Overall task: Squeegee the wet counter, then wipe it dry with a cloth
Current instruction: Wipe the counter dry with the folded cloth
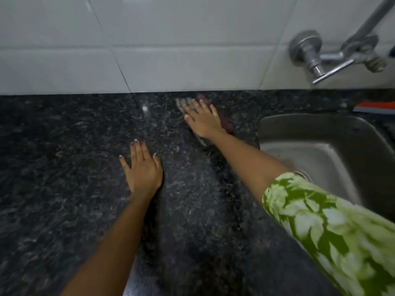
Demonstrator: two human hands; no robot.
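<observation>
**Cloth pressed flat on granite desk**

Cloth [224, 120], grey and maroon, lies blurred near the back wall, just left of the steel sink [320, 133]. Left hand [143, 169] rests flat on the dark speckled desk [53, 157], its grip open and empty. Right hand [203, 120] presses the cloth with spread fingers. No writing is readable.

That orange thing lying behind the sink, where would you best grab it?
Only one end of the orange-and-grey tool shows, lying flat behind the sink; its handle is out of frame. I'd guess come from above and pinch across its narrow width.
</observation>
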